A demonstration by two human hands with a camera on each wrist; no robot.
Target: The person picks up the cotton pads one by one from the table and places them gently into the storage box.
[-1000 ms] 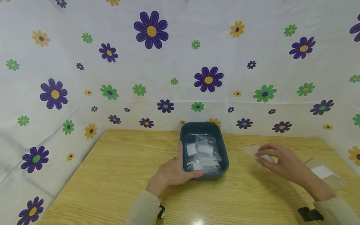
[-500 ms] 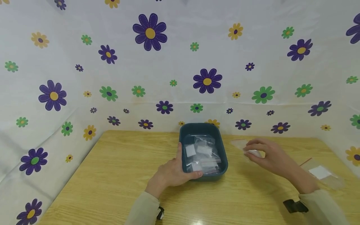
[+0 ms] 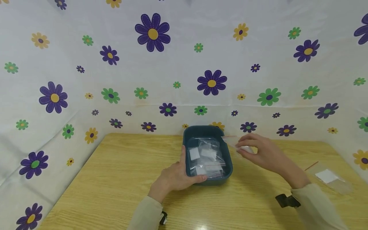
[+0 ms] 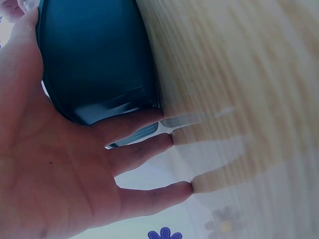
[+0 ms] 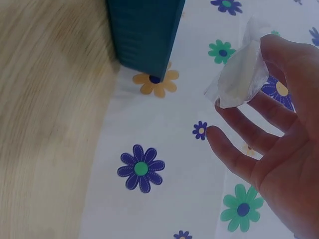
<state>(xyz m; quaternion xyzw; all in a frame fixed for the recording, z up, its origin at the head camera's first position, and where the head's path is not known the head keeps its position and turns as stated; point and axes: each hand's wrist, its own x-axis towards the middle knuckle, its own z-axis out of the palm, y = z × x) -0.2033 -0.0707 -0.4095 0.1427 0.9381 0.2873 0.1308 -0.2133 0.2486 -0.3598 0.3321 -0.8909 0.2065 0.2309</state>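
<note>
A dark teal plastic bin (image 3: 228, 159) sits on the wooden table and holds several clear zip bags with white square pieces inside. My left hand (image 3: 176, 175) rests against its near left corner, thumb along the front rim and index finger up the left side. In the left wrist view the other fingers (image 4: 144, 149) are straight and spread, tips at the tabletop. My right hand (image 3: 260, 153) pinches a small clear zip bag (image 5: 241, 72) with a white piece in it, between thumb and fingers. Its red-striped end overlaps the bin's right rim in the head view.
Another zip bag (image 3: 327, 176) with a white piece lies flat on the table (image 3: 115, 185) at the right. Behind the table hangs a white flowered cloth (image 3: 172, 64), which also covers both sides.
My right hand has moved left with the zip bag, from the right part of the table to the bin's right rim. The left hand and the bin have stayed in place.
</note>
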